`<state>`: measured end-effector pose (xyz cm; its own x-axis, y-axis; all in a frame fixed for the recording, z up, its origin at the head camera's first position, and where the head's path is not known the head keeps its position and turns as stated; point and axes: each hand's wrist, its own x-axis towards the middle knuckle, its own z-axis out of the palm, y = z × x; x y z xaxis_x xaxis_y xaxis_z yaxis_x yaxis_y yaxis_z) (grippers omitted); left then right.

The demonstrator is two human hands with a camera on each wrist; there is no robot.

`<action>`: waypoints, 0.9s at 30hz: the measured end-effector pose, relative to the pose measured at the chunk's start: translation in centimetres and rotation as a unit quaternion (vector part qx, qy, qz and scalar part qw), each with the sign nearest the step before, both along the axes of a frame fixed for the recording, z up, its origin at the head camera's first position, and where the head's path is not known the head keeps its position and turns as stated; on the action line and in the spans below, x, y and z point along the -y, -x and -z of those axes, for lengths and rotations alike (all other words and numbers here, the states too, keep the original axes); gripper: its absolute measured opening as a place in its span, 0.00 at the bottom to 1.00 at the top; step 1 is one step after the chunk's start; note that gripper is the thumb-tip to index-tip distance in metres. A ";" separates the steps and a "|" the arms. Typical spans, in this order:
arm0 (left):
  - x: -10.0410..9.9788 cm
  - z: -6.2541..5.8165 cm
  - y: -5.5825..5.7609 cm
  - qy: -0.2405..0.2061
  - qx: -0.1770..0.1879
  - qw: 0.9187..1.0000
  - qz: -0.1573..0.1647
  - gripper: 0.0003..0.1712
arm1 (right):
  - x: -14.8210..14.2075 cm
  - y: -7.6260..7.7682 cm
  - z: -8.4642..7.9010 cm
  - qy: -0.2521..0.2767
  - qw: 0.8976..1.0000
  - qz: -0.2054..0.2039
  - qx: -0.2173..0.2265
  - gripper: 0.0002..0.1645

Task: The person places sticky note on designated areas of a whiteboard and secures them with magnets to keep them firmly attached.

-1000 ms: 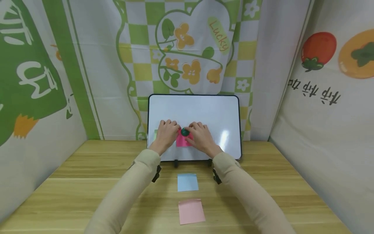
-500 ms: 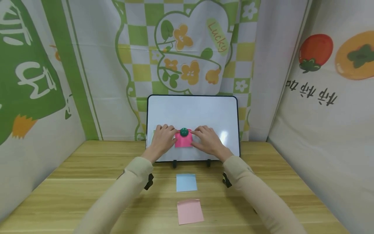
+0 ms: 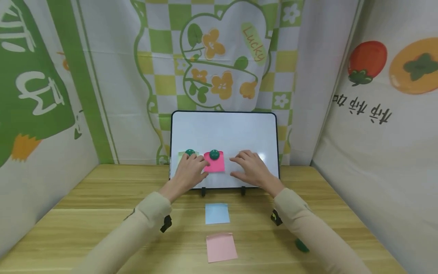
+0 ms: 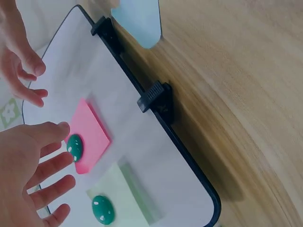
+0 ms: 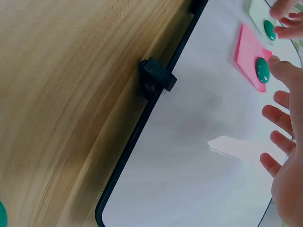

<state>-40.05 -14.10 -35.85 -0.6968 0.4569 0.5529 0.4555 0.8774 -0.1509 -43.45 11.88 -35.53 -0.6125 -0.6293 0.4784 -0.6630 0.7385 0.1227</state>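
Note:
A bright pink sticky note (image 3: 216, 165) is on the whiteboard (image 3: 222, 129), with a round green magnet (image 3: 214, 154) at its top edge. To its left, a pale green sticky note (image 4: 124, 198) bears another green magnet (image 4: 103, 210); the left hand partly covers both in the head view. My left hand (image 3: 189, 171), fingers spread and holding nothing, overlaps the pink note's left edge in the head view. My right hand (image 3: 252, 167) is apart from the pink note, to its right, its fingers loosely bent around nothing.
On the wooden table (image 3: 102, 213) lie a blue sticky note (image 3: 217, 214) and a light pink one (image 3: 221, 247). A green magnet (image 3: 302, 246) shows beside the right sleeve. Black stand clips (image 4: 156, 97) hold the board's lower edge. Printed curtains surround the table.
Both hands have let go of the pink note and its magnet and drawn apart, left hand leftward, right hand rightward. The pale green note's magnet and the table magnet have come into view.

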 end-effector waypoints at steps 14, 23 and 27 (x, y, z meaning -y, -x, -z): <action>-1.5 0.4 -3.5 0.010 0.129 0.991 0.031 0.16 | -3.2 -2.9 0.2 -0.003 1.000 0.015 0.024 0.33; -2.3 1.2 -4.9 0.015 0.155 0.986 0.064 0.15 | -5.0 -4.8 0.9 -0.020 1.000 -0.005 0.022 0.35; -2.3 1.0 -5.8 0.010 0.182 0.981 0.069 0.15 | -6.1 -5.7 1.3 -0.029 1.000 -0.010 0.004 0.35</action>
